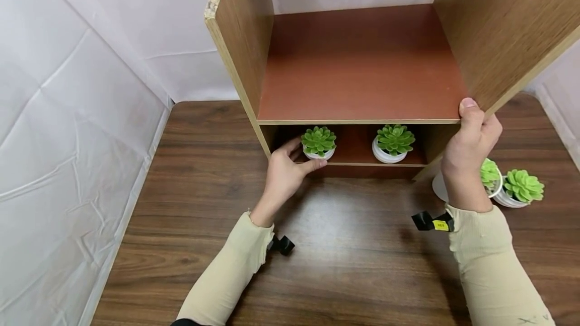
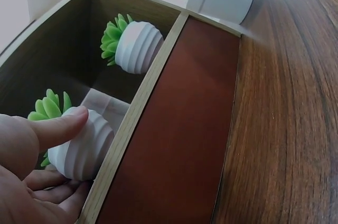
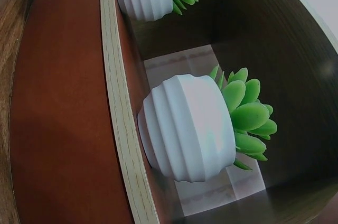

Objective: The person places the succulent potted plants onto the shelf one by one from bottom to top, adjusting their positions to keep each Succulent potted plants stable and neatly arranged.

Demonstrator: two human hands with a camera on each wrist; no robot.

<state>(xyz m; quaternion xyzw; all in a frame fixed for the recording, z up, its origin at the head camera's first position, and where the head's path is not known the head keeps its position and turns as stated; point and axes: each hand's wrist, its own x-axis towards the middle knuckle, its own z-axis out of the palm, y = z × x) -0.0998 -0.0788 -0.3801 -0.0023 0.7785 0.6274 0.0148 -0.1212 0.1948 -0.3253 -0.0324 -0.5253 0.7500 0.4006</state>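
Observation:
On the left of the low bottom shelf stands a potted succulent (image 1: 319, 141) in a ribbed white pot. My left hand (image 1: 285, 170) holds that pot (image 2: 84, 150), its thumb across the front and the other fingers curled round the side and underneath. To the right, a second potted succulent (image 1: 394, 141) sits on the same shelf; its ribbed pot (image 3: 187, 126) fills the right wrist view. My right hand (image 1: 471, 147) grips the front edge of the wooden shelf unit's right side panel (image 1: 512, 29), with the thumb where the panel meets the middle shelf (image 1: 362, 64).
Outside the unit at right, a taller white pot (image 1: 439, 187) with a green plant stands partly behind my right wrist. Beside it is another potted succulent (image 1: 523, 186). The unit's left panel (image 1: 240, 49) rises near a white sheet-covered wall (image 1: 81, 89). Everything stands on a wood-grain table (image 1: 181, 205).

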